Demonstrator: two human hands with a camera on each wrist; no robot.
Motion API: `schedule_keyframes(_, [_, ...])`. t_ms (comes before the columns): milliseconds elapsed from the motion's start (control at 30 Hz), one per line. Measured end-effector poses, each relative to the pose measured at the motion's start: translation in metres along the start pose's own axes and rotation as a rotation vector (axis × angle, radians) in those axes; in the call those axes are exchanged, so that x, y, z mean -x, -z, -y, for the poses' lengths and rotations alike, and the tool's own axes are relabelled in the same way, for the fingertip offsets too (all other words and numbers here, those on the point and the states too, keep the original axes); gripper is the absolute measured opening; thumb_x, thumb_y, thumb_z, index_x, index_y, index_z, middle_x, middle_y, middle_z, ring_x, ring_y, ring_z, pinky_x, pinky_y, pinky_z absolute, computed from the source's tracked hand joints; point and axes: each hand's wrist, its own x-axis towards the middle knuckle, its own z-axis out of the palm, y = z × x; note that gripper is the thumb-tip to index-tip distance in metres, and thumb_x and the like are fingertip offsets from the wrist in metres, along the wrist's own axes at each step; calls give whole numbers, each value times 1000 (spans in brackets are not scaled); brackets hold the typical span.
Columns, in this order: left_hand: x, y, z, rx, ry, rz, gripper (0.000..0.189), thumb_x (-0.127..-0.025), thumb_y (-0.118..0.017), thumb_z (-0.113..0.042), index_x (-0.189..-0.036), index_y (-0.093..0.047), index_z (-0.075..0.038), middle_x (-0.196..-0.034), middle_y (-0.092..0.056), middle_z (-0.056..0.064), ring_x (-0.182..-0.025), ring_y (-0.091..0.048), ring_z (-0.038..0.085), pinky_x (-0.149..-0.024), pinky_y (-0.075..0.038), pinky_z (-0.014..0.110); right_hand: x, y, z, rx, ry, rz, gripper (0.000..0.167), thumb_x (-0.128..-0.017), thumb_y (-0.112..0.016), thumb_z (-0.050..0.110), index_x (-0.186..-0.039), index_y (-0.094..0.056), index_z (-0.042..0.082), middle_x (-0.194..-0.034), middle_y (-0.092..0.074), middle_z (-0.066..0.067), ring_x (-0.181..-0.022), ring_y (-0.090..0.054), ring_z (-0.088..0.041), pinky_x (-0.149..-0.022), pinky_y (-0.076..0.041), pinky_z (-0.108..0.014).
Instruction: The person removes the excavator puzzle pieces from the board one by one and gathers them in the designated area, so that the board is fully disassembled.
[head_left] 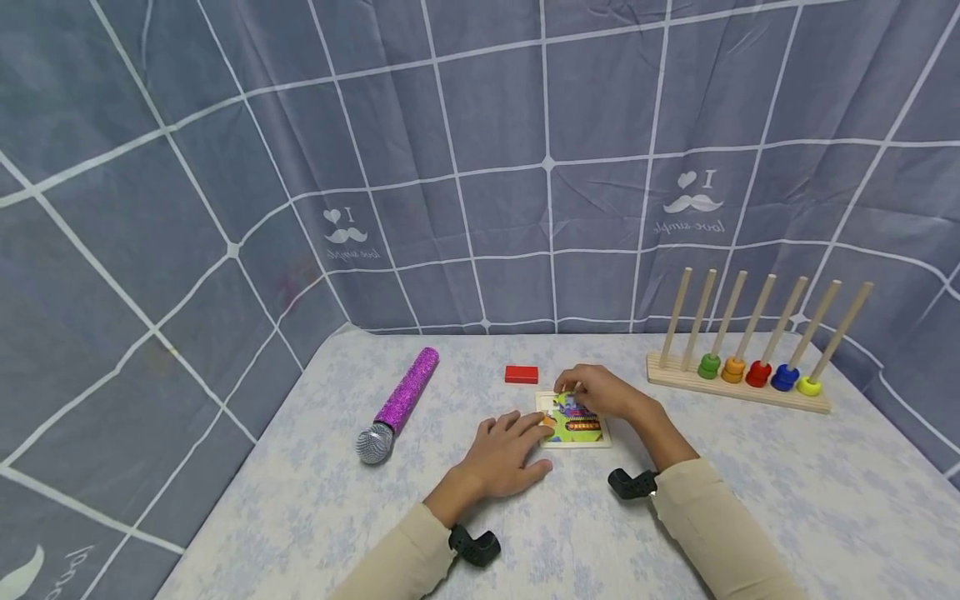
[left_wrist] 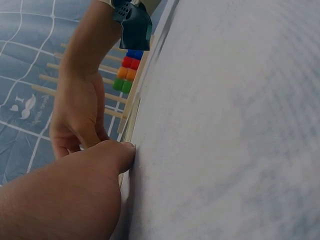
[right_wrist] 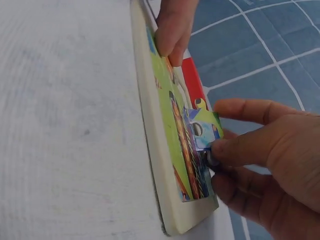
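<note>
A small jigsaw puzzle board (head_left: 585, 435) with a pale wooden frame and a bright green picture lies flat on the table. My right hand (head_left: 602, 390) is over its far right part. In the right wrist view, the thumb and fingers pinch a puzzle piece (right_wrist: 204, 129) with blue and yellow-green print, tilted up over the picture. My left hand (head_left: 501, 457) lies palm down at the board's left side, fingers stretched out and fingertips on the picture. In the left wrist view the left hand (left_wrist: 85, 185) hides most of the board.
A red block (head_left: 521, 374) lies just behind the board. To the left is a glittery purple microphone (head_left: 405, 398) with a silver head. A wooden peg rack (head_left: 738, 390) with coloured beads stands at the right. Checked cloth (head_left: 495, 208) hangs behind the table.
</note>
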Motion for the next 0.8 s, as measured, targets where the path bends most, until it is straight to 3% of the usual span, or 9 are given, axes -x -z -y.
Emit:
schedule_keyframes(167, [0,-1,0,-7,-3,4,54,-102,-46,-54,-150,-48,-30,-161,-34,-4,-145,-32,30,-107,-31,58,5,9,-5,-173,-40,-62,27,-95,-59,-9,-116,-71,4,-109,-67,-8,-97,-62,-26,-82,-52,-42])
schedule_keyframes(333, [-2,1,0,-10,-5,7,55,-102,-46,-54,-152,-46,-29,-161,-33,-4,-145,-32,31,-108,-31,58,19,34,-5,-311,-67,-151,18,-97,-61,-4,-114,-67,1,-115,-66,-14,-105,-62,-32,-86,-53,-43])
schedule_keyframes(600, [-3,5,0,22,3,32,56,-103,-46,-53,-154,-44,-29,-163,-30,-5,-146,-29,32,-109,-28,59,74,71,-37,-299,-192,-130,14,-98,-64,3,-111,-68,1,-111,-65,-16,-98,-60,-27,-82,-54,-37])
schedule_keyframes(800, [-1,2,0,22,11,39,55,-103,-46,-52,-153,-44,-29,-163,-30,-5,-146,-29,31,-109,-28,59,115,73,-67,-218,-318,-143,13,-97,-65,4,-109,-69,0,-105,-65,-13,-93,-59,-27,-77,-53,-33])
